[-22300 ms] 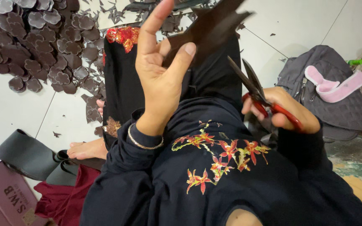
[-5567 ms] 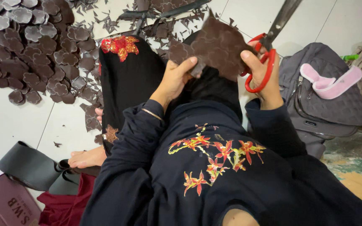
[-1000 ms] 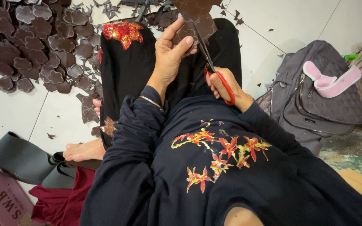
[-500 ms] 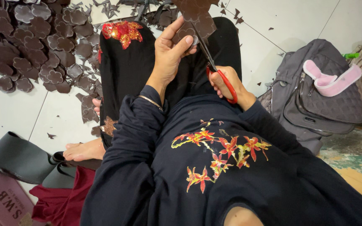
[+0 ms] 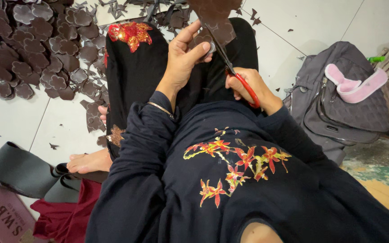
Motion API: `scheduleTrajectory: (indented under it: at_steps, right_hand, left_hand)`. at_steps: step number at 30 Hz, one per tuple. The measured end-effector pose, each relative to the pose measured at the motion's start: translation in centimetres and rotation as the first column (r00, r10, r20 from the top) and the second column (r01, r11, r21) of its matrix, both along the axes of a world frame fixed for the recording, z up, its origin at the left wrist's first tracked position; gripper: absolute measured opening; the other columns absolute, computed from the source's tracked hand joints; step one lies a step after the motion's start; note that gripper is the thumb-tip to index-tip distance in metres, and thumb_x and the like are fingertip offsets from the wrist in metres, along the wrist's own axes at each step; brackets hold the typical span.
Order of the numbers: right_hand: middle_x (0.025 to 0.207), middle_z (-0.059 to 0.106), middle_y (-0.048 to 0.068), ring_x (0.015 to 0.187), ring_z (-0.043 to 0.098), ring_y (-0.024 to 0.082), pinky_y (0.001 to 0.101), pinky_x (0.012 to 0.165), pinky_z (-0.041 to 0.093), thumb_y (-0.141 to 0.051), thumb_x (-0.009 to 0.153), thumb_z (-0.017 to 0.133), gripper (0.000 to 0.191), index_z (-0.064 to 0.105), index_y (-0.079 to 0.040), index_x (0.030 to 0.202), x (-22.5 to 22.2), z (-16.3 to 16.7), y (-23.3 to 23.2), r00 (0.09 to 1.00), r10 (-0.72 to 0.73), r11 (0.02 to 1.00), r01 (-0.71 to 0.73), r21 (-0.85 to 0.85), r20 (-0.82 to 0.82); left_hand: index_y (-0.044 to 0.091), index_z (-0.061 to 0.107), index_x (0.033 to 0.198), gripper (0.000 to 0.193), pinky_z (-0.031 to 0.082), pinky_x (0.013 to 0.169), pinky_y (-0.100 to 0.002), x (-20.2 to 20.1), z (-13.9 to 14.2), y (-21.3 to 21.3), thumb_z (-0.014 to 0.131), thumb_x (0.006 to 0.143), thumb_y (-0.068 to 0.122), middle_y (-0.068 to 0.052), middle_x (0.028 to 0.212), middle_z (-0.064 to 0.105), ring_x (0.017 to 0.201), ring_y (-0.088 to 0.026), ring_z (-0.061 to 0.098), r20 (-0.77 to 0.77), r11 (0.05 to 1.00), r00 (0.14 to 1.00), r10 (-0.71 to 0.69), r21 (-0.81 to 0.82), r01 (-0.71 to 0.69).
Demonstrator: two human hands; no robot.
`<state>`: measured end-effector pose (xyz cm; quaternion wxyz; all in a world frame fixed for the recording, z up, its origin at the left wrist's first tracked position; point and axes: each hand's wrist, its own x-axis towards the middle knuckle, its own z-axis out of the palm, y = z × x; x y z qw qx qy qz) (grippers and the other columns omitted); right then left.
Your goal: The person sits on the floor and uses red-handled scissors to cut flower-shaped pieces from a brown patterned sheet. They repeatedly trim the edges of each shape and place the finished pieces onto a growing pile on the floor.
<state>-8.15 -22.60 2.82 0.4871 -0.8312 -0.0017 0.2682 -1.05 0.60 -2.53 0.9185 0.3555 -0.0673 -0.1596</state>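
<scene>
I sit on a white tiled floor with my legs in black trousers stretched out. My left hand (image 5: 183, 58) grips a dark brown sheet of material (image 5: 214, 20) with scalloped cut edges, held up over my lap. My right hand (image 5: 248, 87) holds red-handled scissors (image 5: 230, 67), fingers through the loops. The blades point up and away, and bite into the lower edge of the brown sheet beside my left thumb. A thin bangle sits on my left wrist.
A big pile of brown flower-shaped cutouts (image 5: 28, 49) and small scraps covers the floor at upper left. A grey quilted backpack (image 5: 338, 108) with a pink slipper (image 5: 354, 85) on it lies at right. A dark grey roll (image 5: 19, 168), maroon cloth and a box sit at lower left.
Over the last second the scissors stay in the brown sheet and both hands shift only slightly. Earlier, the sheet was held higher and the scissors were apart from it.
</scene>
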Motion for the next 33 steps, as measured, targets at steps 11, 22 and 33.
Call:
scheduleTrajectory:
  at_steps: [11, 22, 33]
  right_hand:
    - [0.064, 0.056, -0.002, 0.053, 0.056, 0.007, 0.0237, 0.048, 0.046, -0.072, 0.090, 0.058, 0.064, 0.059, -0.009, 0.078, 0.0, -1.0, -1.2, 0.998, 0.025, 0.996, -0.020, -0.091, 0.054]
    - [0.068, 0.047, -0.004, 0.056, 0.048, 0.005, 0.0204, 0.048, 0.040, -0.087, 0.082, 0.056, 0.084, 0.059, -0.004, 0.091, -0.3, 0.4, -1.4, 0.980, 0.112, 0.940, -0.050, 0.338, -0.167]
    - [0.069, 0.047, -0.004, 0.055, 0.048, 0.004, 0.0189, 0.048, 0.039, -0.090, 0.081, 0.052, 0.086, 0.056, -0.004, 0.088, -1.0, 0.2, -0.1, 0.992, 0.051, 0.960, -0.015, 0.280, -0.119]
  left_hand:
    - [0.002, 0.047, 0.152, 0.061, 0.061, 0.074, -0.027, 0.0, -0.1, 0.1, 0.071, 0.096, -0.001, -0.006, 0.114, 0.070, 0.088, -0.012, 0.068, -0.017, 0.999, 0.999, -0.042, 0.034, 0.042]
    - [0.003, 0.044, 0.156, 0.065, 0.060, 0.073, -0.026, 0.0, -0.1, 0.3, 0.071, 0.096, -0.002, -0.006, 0.113, 0.068, 0.090, -0.013, 0.068, -0.018, 0.994, 0.994, -0.110, -0.012, 0.109]
    - [0.001, 0.041, 0.157, 0.070, 0.061, 0.073, -0.028, -0.1, -0.5, 0.2, 0.072, 0.094, -0.002, -0.010, 0.121, 0.063, 0.091, -0.016, 0.070, -0.052, 0.987, 0.986, -0.159, -0.003, 0.159]
